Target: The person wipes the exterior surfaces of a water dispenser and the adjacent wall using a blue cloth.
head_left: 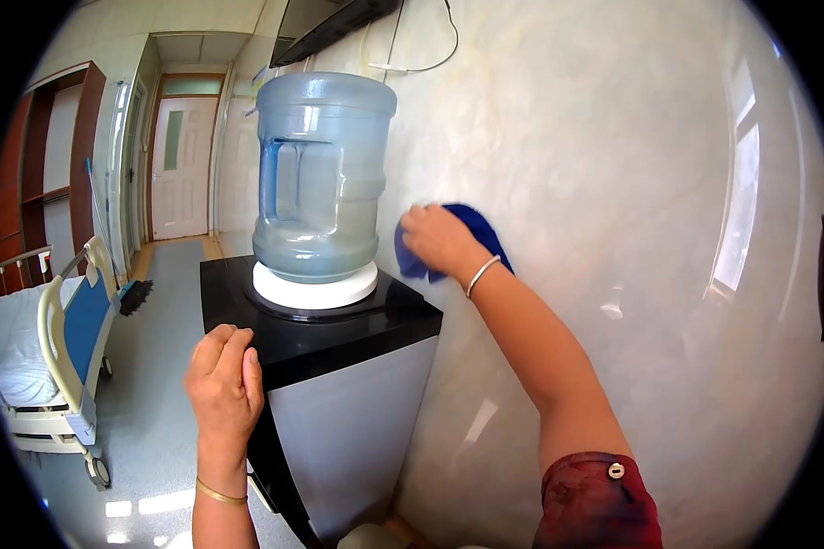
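Note:
My right hand point(441, 242) is closed on a dark blue cloth point(474, 225) and presses it to the marbled wall, just right of a water bottle. That large, clear blue bottle point(320, 183) sits upside down on a white collar point(316, 291) atop a black and grey water dispenser point(348, 430). At the dispenser's front left corner is my left hand point(226, 384), its back toward me and its fingers curled together. Whether these fingers grip anything is hidden, and I cannot tell if they touch the black top.
A hospital bed point(64, 348) on wheels stands at left, with a broom head point(135, 297) on the floor behind it. A wooden cabinet point(59, 156) and a white door point(183, 169) are farther back. Above the bottle, a black screen point(339, 27) and cable point(430, 64) hang on the wall.

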Demonstrator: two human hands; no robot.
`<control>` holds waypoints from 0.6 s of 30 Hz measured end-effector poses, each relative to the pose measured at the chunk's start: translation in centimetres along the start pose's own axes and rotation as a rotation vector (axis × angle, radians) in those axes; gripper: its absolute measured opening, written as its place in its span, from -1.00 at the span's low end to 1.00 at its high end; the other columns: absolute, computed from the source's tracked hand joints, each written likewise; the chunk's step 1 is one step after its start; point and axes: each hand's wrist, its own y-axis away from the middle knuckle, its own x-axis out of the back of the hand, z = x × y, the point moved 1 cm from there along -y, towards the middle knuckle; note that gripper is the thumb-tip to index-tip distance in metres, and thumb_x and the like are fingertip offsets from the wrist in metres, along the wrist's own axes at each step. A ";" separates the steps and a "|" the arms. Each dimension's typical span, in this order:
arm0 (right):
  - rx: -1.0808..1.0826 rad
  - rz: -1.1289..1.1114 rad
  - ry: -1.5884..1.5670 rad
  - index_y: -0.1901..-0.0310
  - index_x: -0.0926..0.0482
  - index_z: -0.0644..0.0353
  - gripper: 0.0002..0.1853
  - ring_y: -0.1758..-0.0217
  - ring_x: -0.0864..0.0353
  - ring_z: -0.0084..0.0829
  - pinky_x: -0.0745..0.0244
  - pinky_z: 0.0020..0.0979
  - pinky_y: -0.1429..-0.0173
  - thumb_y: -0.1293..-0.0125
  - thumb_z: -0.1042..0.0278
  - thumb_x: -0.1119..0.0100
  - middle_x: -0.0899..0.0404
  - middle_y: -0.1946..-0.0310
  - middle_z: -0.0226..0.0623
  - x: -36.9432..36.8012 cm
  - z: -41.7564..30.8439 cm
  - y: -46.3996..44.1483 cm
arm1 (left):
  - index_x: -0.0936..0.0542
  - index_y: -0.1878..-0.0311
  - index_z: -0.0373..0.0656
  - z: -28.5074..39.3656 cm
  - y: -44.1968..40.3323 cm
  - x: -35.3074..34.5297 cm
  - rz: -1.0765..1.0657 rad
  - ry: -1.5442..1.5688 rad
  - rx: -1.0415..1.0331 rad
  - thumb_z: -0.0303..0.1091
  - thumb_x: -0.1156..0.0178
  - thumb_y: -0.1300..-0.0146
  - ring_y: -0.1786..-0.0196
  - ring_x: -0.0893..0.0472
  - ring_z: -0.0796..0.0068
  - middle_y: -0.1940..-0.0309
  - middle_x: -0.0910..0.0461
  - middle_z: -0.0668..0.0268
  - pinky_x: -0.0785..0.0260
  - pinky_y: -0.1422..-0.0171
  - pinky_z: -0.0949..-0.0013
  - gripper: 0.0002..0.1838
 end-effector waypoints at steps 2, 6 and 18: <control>0.058 -0.074 -0.026 0.45 -0.63 -0.06 -0.87 0.08 -0.41 -0.45 -0.31 -0.44 0.11 -0.11 0.31 -0.06 -0.47 0.28 -0.50 0.8 -0.5 1.1 | -0.56 0.29 -0.30 0.0 0.1 0.0 -0.010 0.004 -0.002 -0.53 -0.15 -0.05 0.27 -0.54 0.16 0.29 -0.52 0.11 -0.41 0.17 0.28 -0.87; 0.202 -0.219 -0.087 0.48 -0.63 -0.07 -0.86 0.08 -0.40 -0.48 -0.30 -0.46 0.10 -0.13 0.28 -0.06 -0.47 0.28 -0.53 2.5 -0.2 3.9 | -0.56 0.29 -0.29 0.3 0.1 -0.3 0.016 -0.006 0.009 -0.54 -0.12 -0.08 0.26 -0.54 0.16 0.29 -0.52 0.12 -0.41 0.16 0.28 -0.88; -0.176 0.218 0.157 0.51 -0.49 0.08 -0.96 0.11 -0.41 -0.37 -0.33 -0.34 0.13 0.03 0.39 -0.04 -0.44 0.27 -0.34 14.3 8.4 12.5 | -0.55 0.38 -0.31 0.8 -0.2 0.3 0.022 -0.001 -0.008 -0.54 -0.15 -0.08 0.27 -0.54 0.15 0.30 -0.53 0.12 -0.41 0.16 0.28 -0.95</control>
